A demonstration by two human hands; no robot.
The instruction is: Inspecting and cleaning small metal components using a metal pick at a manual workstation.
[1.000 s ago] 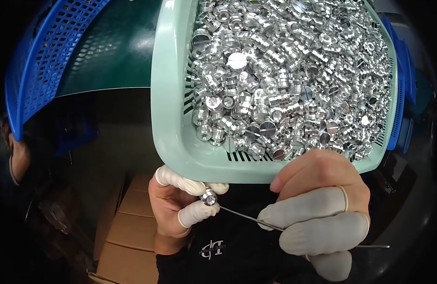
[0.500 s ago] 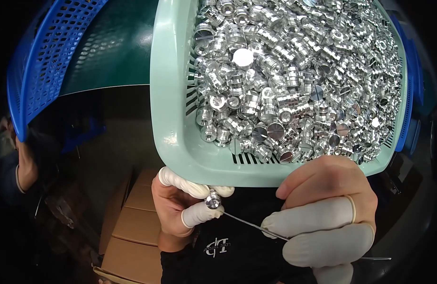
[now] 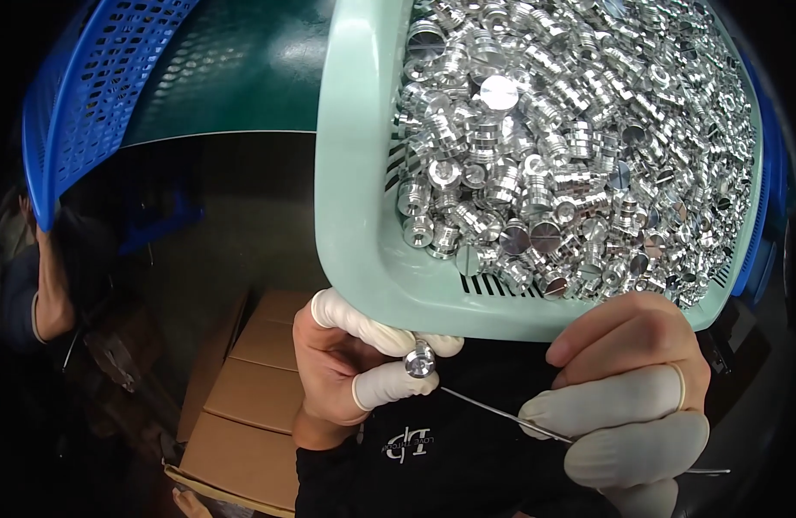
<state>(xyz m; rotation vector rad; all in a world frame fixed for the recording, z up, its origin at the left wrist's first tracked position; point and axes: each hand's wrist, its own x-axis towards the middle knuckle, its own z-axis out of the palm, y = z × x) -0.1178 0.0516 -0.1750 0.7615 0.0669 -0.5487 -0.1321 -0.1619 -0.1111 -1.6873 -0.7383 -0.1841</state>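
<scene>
My left hand (image 3: pixel 346 371), with white finger cots on thumb and forefinger, pinches one small shiny metal part (image 3: pixel 420 362) just below the rim of a pale green plastic basket (image 3: pixel 355 198). The basket is heaped with several similar silver turned parts (image 3: pixel 570 147). My right hand (image 3: pixel 631 406), also wearing finger cots, grips a thin metal wire (image 3: pixel 488 408) whose tip points toward the held part and whose tail sticks out to the right.
A blue perforated plastic basket (image 3: pixel 87 95) stands at the upper left on a dark green surface (image 3: pixel 242 78). Brown cardboard boxes (image 3: pixel 242 397) lie below, left of my left hand. Another person's arm (image 3: pixel 48 293) shows at the far left edge.
The view has shifted slightly; the basket sits a little lower and right in frame. My hands keep the same grip on the part and the wire.
</scene>
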